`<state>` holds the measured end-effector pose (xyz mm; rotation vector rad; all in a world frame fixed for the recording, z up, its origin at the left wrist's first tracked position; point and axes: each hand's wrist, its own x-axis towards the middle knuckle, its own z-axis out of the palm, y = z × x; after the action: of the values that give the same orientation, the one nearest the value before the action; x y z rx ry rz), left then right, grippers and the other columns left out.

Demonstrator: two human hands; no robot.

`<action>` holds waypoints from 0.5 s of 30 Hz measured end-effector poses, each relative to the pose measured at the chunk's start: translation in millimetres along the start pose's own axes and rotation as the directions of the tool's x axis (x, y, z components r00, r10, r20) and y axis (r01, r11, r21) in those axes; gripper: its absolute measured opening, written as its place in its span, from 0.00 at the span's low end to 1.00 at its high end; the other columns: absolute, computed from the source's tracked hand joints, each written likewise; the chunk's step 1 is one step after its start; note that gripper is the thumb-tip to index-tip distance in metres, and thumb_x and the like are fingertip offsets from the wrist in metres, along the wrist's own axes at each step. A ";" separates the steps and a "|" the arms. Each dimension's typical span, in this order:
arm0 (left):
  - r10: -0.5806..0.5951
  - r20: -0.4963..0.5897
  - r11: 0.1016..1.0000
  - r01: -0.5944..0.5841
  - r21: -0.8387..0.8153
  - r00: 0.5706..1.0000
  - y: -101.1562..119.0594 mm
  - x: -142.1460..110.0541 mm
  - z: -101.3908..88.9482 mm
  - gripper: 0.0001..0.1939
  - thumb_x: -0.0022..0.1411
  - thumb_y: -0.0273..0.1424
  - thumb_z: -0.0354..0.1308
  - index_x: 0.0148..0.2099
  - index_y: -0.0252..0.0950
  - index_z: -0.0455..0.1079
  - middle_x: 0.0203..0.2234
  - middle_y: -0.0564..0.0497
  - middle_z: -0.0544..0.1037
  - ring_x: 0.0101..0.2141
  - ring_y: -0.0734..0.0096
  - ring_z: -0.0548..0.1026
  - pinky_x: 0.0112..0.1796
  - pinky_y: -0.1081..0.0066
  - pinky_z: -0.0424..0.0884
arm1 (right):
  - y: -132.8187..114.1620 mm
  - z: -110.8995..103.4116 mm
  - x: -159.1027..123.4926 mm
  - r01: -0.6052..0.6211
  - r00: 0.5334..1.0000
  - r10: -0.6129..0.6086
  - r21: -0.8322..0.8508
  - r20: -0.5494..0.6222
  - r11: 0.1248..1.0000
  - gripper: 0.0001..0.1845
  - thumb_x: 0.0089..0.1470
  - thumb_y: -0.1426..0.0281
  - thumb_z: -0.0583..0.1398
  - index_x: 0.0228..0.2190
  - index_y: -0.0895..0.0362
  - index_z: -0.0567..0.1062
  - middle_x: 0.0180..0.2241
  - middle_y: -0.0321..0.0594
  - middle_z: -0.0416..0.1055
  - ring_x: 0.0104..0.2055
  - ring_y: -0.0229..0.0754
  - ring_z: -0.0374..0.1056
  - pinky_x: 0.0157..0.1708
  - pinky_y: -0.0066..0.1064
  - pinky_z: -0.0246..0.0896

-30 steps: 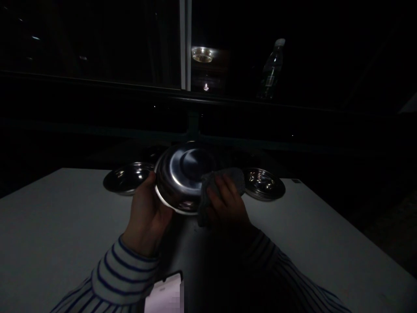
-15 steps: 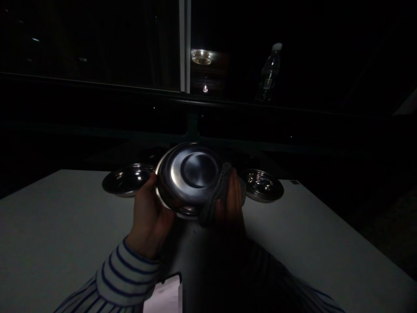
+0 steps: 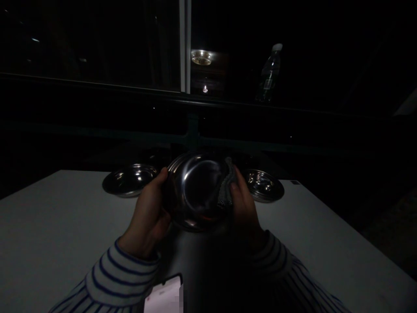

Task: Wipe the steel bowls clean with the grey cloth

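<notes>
Bowl dipped; btwn fingers of L hand & R hand w/ cloth.

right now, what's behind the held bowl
Beyond the held bowl, a metal bowl shows left, stacked bowls right, on the white table. Whatever lies straight behind is covered; shapes above are too dim to identify.

Free tabletop rightward (bowls beyond)
</notes>
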<state>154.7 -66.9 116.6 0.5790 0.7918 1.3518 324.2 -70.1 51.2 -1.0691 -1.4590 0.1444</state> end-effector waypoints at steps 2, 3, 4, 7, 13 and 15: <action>-0.021 0.001 0.999 0.021 0.043 1.000 1.5 -0.4 0.1 0.10 0.59 0.29 0.49 0.32 0.33 0.70 0.18 0.52 0.75 0.18 0.73 0.72 0.19 0.75 0.70 | 0.4 -3.3 2.0 0.004 0.999 -0.004 0.010 0.032 1.000 0.24 0.59 0.65 0.45 0.56 0.57 0.55 0.57 0.44 0.55 0.59 0.43 0.50 0.57 0.43 0.49; -0.033 0.007 0.998 0.032 0.063 0.999 2.2 -0.6 0.2 0.10 0.59 0.30 0.49 0.31 0.33 0.70 0.18 0.52 0.74 0.17 0.73 0.72 0.18 0.75 0.70 | 0.2 -4.7 2.7 0.008 0.999 -0.009 0.012 0.049 1.000 0.24 0.59 0.65 0.45 0.56 0.57 0.55 0.57 0.44 0.55 0.59 0.43 0.50 0.57 0.43 0.49; -0.045 0.014 0.996 0.044 0.081 0.999 2.7 -0.9 0.3 0.10 0.59 0.30 0.49 0.30 0.32 0.70 0.17 0.51 0.74 0.17 0.73 0.72 0.17 0.75 0.69 | -0.2 -6.0 3.4 0.012 0.998 -0.013 0.015 0.068 1.000 0.24 0.59 0.65 0.45 0.56 0.57 0.56 0.57 0.44 0.55 0.59 0.43 0.50 0.57 0.43 0.48; -0.075 0.016 0.989 0.072 0.130 0.997 3.5 -1.8 0.2 0.10 0.58 0.31 0.50 0.29 0.32 0.70 0.17 0.50 0.74 0.16 0.72 0.71 0.16 0.74 0.68 | -2.2 -9.6 5.3 0.043 0.992 -0.046 0.026 0.116 0.999 0.23 0.58 0.66 0.46 0.55 0.57 0.57 0.57 0.44 0.56 0.59 0.43 0.51 0.57 0.44 0.48; -0.052 0.030 0.970 0.043 0.240 0.998 3.9 -3.1 -1.4 0.08 0.54 0.32 0.55 0.31 0.31 0.71 0.19 0.49 0.75 0.19 0.69 0.73 0.19 0.73 0.69 | -7.1 -13.2 7.7 0.100 0.978 -0.099 0.005 0.186 0.995 0.23 0.58 0.68 0.46 0.55 0.56 0.57 0.56 0.43 0.56 0.58 0.42 0.51 0.57 0.43 0.48; -0.041 0.043 0.960 0.028 0.278 0.998 3.9 -3.4 -2.0 0.09 0.53 0.32 0.56 0.31 0.31 0.72 0.18 0.49 0.75 0.19 0.69 0.73 0.20 0.73 0.69 | -8.1 -13.5 7.8 0.129 0.972 -0.125 -0.010 0.201 0.992 0.23 0.58 0.69 0.45 0.55 0.56 0.57 0.57 0.42 0.56 0.59 0.42 0.51 0.57 0.42 0.48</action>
<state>150.7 -69.8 118.9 0.8107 0.9556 1.1983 332.9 -76.1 65.2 -0.9981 -1.7095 0.1472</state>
